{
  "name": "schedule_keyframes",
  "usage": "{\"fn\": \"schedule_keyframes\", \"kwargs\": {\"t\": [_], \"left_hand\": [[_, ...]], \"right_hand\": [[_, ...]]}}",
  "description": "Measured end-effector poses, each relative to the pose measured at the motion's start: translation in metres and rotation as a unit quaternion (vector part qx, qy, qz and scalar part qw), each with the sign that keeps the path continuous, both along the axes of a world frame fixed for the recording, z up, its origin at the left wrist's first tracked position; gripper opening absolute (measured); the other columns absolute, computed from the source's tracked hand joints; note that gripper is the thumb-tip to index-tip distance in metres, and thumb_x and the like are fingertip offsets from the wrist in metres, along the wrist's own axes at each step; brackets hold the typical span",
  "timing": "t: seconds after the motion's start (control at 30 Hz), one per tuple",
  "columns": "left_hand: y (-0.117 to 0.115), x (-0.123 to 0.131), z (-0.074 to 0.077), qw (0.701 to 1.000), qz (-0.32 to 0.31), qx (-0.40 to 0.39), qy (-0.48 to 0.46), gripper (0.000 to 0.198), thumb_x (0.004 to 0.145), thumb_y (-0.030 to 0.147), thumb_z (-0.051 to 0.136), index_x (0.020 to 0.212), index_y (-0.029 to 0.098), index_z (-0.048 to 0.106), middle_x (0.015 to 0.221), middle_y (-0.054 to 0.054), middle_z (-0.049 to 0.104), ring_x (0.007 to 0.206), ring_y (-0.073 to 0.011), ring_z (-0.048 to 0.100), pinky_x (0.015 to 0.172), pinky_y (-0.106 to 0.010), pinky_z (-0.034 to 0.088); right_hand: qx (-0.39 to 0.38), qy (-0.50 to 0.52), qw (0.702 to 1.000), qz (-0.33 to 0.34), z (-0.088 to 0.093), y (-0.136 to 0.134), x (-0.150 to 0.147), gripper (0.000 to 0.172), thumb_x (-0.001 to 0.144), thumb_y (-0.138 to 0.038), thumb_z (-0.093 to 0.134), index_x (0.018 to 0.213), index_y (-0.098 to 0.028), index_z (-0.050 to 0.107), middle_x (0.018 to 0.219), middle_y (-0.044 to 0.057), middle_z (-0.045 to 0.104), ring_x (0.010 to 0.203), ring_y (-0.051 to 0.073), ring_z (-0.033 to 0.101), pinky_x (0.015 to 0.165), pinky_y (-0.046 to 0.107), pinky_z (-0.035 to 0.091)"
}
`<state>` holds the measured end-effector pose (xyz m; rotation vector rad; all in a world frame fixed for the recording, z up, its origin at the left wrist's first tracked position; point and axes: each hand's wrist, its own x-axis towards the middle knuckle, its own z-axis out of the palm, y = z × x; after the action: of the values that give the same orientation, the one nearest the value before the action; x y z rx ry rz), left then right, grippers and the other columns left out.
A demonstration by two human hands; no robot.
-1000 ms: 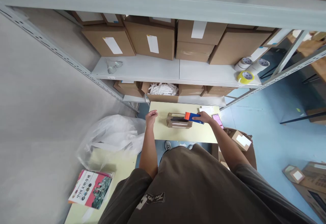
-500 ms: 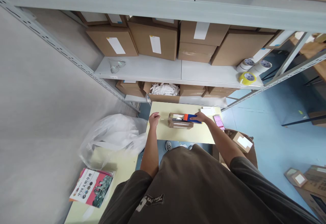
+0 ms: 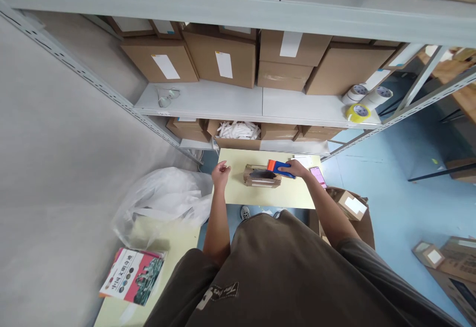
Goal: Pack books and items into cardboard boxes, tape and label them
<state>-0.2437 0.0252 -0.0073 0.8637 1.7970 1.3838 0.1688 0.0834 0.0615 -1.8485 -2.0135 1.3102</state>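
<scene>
A small brown cardboard box (image 3: pixel 262 182) lies on the pale yellow table (image 3: pixel 241 197), with a dark strip across its top. My right hand (image 3: pixel 296 168) is closed around a blue and orange tape dispenser (image 3: pixel 281 168), whose orange end is over the right part of the box. To the left of the box, my left hand (image 3: pixel 220 173) is raised above the table's left edge, fingers curled with the tips close together. Whether it holds anything is too small to make out.
Cardboard boxes (image 3: pixel 234 62) and tape rolls (image 3: pixel 357 113) stand on the grey shelves ahead. A phone (image 3: pixel 318 176) lies at the table's right edge. Plastic bags (image 3: pixel 167 198) and books (image 3: pixel 134 275) are at left. An open carton (image 3: pixel 369 225) stands at right.
The tape dispenser in my right hand has tilted and shifted slightly relative to the box. My left hand has moved a little left and its fingers have changed pose.
</scene>
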Motion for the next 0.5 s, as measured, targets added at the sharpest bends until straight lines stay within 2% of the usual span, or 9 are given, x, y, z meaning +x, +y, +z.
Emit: {"fn": "schedule_keyframes", "kwargs": {"t": [0.1,0.2,0.33,0.4,0.5], "left_hand": [[-0.002,-0.003,0.001,1.000,-0.013,-0.017,0.003,0.039,0.072,0.025,0.083,0.111,0.021,0.080,0.090,-0.002,0.068,0.080,-0.0162,0.066,0.083,-0.029,0.057],[-0.008,0.001,-0.004,0.999,-0.027,-0.024,0.040,0.047,0.071,0.024,0.085,0.118,0.022,0.079,0.101,-0.005,0.067,0.090,-0.0198,0.068,0.089,-0.033,0.058],[-0.024,0.018,-0.015,0.988,-0.048,-0.011,0.147,0.073,0.067,0.027,0.093,0.137,0.023,0.072,0.123,-0.012,0.061,0.116,-0.0305,0.064,0.107,-0.043,0.054],[-0.033,0.028,-0.020,0.979,-0.061,-0.005,0.194,0.091,0.062,0.030,0.099,0.146,0.020,0.065,0.132,-0.015,0.057,0.129,-0.0365,0.057,0.116,-0.048,0.047],[-0.042,0.044,-0.026,0.968,-0.072,-0.001,0.242,0.110,0.060,0.039,0.103,0.156,0.013,0.055,0.140,-0.021,0.052,0.139,-0.0432,0.048,0.122,-0.052,0.039]], "right_hand": [[0.013,-0.004,1.000,-0.009,0.000,0.001,-0.008,0.072,0.069,-0.092,0.071,0.068,-0.021,0.063,0.064,0.002,0.063,0.064,0.019,0.059,0.057,0.028,0.043],[0.003,-0.007,1.000,-0.014,-0.006,0.006,-0.017,0.072,0.069,-0.093,0.072,0.067,-0.021,0.062,0.067,0.004,0.066,0.066,0.019,0.060,0.059,0.028,0.044],[-0.044,-0.019,0.999,0.022,-0.019,0.007,-0.024,0.071,0.065,-0.090,0.077,0.064,-0.021,0.062,0.067,0.004,0.067,0.066,0.019,0.061,0.060,0.028,0.046],[-0.053,-0.027,0.998,0.020,-0.025,0.005,-0.023,0.070,0.064,-0.089,0.079,0.063,-0.020,0.062,0.067,0.004,0.067,0.066,0.019,0.061,0.060,0.029,0.047],[-0.055,-0.007,0.998,-0.002,-0.030,0.001,-0.018,0.067,0.067,-0.086,0.080,0.067,-0.020,0.066,0.071,0.005,0.070,0.069,0.020,0.063,0.063,0.029,0.050]]}}
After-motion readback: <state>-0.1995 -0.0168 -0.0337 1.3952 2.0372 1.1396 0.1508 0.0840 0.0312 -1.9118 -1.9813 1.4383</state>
